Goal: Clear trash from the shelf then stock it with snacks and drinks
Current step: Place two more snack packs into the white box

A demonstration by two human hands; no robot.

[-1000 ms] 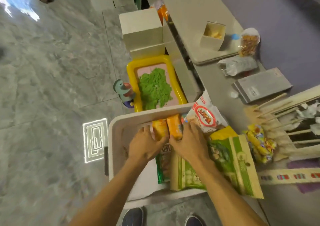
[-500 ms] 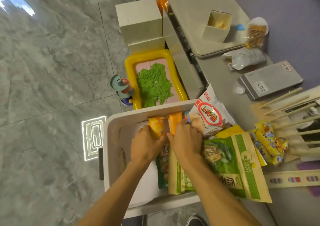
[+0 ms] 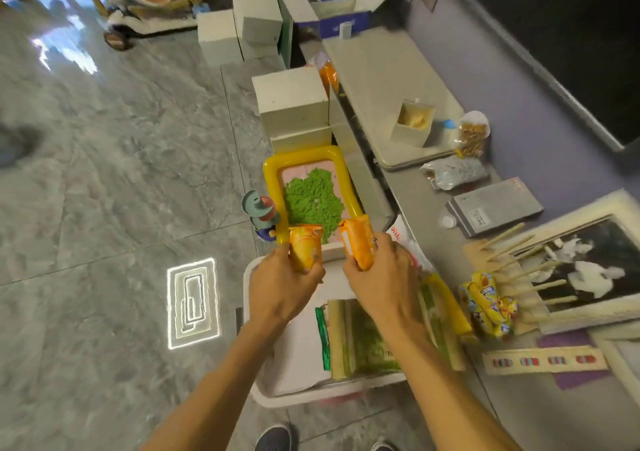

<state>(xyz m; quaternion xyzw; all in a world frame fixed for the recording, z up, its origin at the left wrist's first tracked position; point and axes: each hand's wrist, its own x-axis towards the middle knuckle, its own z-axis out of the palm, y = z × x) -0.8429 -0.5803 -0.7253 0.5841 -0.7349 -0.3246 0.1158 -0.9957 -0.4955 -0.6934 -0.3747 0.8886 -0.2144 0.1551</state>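
My left hand (image 3: 280,286) grips an orange snack packet (image 3: 304,248), held upright above the white bin (image 3: 256,386). My right hand (image 3: 384,277) grips a second orange snack packet (image 3: 356,241) beside it, a small gap between the two. Inside the bin lie green snack bags (image 3: 367,340) and a white-and-red bag (image 3: 403,239) partly hidden behind my right hand. On the grey shelf top (image 3: 408,191) to the right lie a yellow candy bundle (image 3: 488,303), a crumpled clear bag (image 3: 453,172) and a bag of brown sticks (image 3: 471,135).
A yellow tray with green sand (image 3: 313,198) sits on the floor beyond the bin, a small toy (image 3: 261,213) beside it. White blocks (image 3: 291,99) stand further back. An open beige box (image 3: 412,123), a grey flat box (image 3: 495,206) and wooden sticks (image 3: 512,250) lie on the shelf.
Both hands have lifted the two orange packets up out of the bin and moved them slightly apart. The view has tilted up, showing more of the room.
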